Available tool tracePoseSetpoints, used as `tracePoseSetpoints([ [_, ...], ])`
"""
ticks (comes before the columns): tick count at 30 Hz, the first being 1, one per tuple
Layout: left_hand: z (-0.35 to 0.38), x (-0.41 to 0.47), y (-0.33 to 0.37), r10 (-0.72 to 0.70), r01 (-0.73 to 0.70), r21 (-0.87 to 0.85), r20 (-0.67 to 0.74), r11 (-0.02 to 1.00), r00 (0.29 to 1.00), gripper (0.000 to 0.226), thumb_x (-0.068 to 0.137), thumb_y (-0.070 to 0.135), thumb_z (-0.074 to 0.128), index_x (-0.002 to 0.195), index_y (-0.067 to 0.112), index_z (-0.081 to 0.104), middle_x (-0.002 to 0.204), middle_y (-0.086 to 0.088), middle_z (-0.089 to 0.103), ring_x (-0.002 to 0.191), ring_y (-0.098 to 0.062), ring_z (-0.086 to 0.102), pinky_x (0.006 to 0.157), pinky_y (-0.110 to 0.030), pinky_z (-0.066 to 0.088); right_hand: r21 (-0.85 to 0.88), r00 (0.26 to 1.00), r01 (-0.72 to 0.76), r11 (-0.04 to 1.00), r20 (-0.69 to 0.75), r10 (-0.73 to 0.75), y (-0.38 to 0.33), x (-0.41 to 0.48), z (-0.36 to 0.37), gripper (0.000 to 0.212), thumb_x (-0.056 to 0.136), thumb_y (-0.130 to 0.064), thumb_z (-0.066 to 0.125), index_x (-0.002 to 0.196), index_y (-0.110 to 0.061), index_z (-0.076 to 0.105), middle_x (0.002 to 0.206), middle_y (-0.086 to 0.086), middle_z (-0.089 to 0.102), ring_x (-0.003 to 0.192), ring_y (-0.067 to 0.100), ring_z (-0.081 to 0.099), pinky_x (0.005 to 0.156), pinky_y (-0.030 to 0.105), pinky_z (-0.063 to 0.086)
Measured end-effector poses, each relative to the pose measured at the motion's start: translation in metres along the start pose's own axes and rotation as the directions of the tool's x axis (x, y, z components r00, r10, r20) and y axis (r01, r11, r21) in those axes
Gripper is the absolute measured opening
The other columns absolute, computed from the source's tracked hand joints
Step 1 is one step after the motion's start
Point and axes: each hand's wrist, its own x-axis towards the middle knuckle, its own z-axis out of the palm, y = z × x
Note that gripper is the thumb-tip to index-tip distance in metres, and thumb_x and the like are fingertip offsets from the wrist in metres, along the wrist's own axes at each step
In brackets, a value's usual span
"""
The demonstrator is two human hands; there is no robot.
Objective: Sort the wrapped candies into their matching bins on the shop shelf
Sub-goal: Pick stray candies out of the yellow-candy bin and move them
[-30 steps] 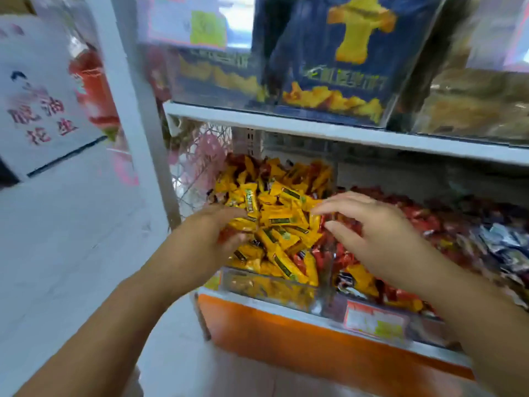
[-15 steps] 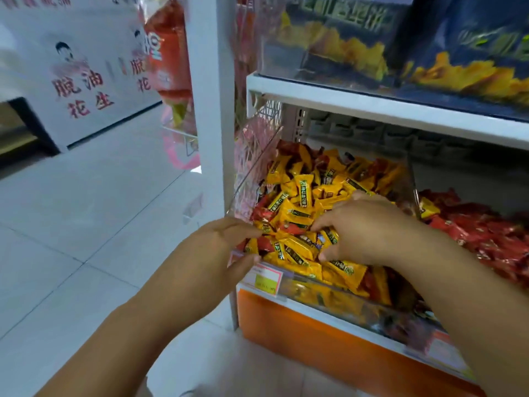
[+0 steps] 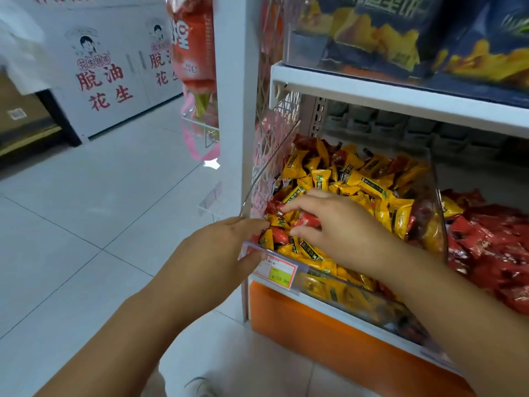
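Note:
A clear bin [image 3: 426,179] on the lower shelf is heaped with yellow wrapped candies [image 3: 369,184], with some red wrapped candies mixed in near its front left. My right hand [image 3: 340,224] reaches into that corner, and its thumb and fingers pinch a red candy [image 3: 308,221]. At the bin's front left corner my left hand [image 3: 226,253] has straight fingers over the rim beside another red candy [image 3: 279,235], its thumb by the price tag [image 3: 279,272]. The bin to the right holds a pile of red candies [image 3: 486,239].
A white shelf board [image 3: 400,96] hangs low over the bins, with clear boxes of dark blue snack packs [image 3: 380,32] on it. A white upright post [image 3: 232,110] stands left of the bin, an orange base panel [image 3: 315,325] below, and the tiled floor [image 3: 100,210] to the left.
The view has swung right and closer to the yellow bin. My right hand moved from the bin's middle to its front left corner and closed on a red candy. My left hand stays at the corner.

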Motion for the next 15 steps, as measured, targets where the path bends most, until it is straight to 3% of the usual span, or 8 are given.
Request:
tracePoseSetpoints([
  [2,0.000,0.000,0.000,0.003,-0.003,-0.012,-0.013,1.000,1.000,0.042,0.096,0.043,0.049,0.137,0.044,0.044,0.135,0.021,0.051,0.118,-0.004,0.051,0.094,-0.023,0.046,0.019,0.992,0.021,1.000,0.124,-0.023,-0.007,-0.001,0.011,0.043,0.094,-0.036,0.059,0.136,-0.035,0.049,0.112,-0.013,0.046,0.097,0.007,0.048,0.080,0.024,0.038],
  [4,0.001,0.000,-0.001,0.001,-0.001,-0.028,-0.017,1.000,1.000,0.042,0.095,0.043,0.051,0.137,0.044,0.045,0.134,0.020,0.052,0.116,-0.004,0.052,0.095,-0.024,0.048,-0.036,0.985,0.024,0.999,0.169,-0.018,-0.007,0.000,0.022,0.038,0.095,-0.036,0.057,0.132,-0.031,0.053,0.114,-0.008,0.049,0.100,0.013,0.053,0.080,0.028,0.042],
  [7,0.004,-0.002,-0.005,-0.006,0.005,-0.060,-0.012,0.998,1.000,0.044,0.094,0.044,0.053,0.137,0.045,0.045,0.135,0.022,0.051,0.113,-0.003,0.052,0.095,-0.027,0.049,0.107,0.997,-0.055,0.993,0.055,0.049,-0.001,0.005,0.013,0.020,0.093,-0.031,0.060,0.112,-0.025,0.061,0.106,-0.008,0.047,0.093,0.009,0.053,0.075,0.024,0.041],
  [10,0.008,0.000,-0.011,-0.010,0.009,-0.116,-0.008,0.993,1.000,0.044,0.092,0.045,0.055,0.136,0.046,0.047,0.135,0.023,0.051,0.107,0.002,0.048,0.095,-0.024,0.049,0.167,0.989,-0.122,0.978,-0.066,0.135,0.012,0.016,-0.005,0.016,0.097,-0.026,0.056,0.112,-0.024,0.057,0.111,-0.011,0.045,0.088,0.005,0.049,0.066,0.013,0.036],
  [13,0.009,0.003,-0.014,-0.008,0.006,-0.148,-0.007,0.989,1.000,0.044,0.093,0.045,0.055,0.136,0.044,0.048,0.136,0.022,0.051,0.104,0.006,0.042,0.095,-0.021,0.046,0.143,0.984,-0.165,0.976,-0.042,0.173,0.016,0.032,0.000,0.022,0.100,-0.017,0.048,0.118,-0.025,0.056,0.110,-0.010,0.052,0.072,0.000,0.048,0.052,0.010,0.034],
  [15,0.009,0.004,-0.015,-0.003,0.002,-0.155,-0.007,0.988,1.000,0.045,0.093,0.045,0.054,0.136,0.044,0.047,0.136,0.022,0.051,0.106,0.007,0.041,0.096,-0.021,0.046,0.103,0.988,-0.154,0.983,0.040,0.151,0.013,0.044,0.015,0.030,0.099,-0.012,0.044,0.124,-0.025,0.055,0.120,-0.007,0.056,0.076,0.003,0.051,0.055,0.011,0.035],
])
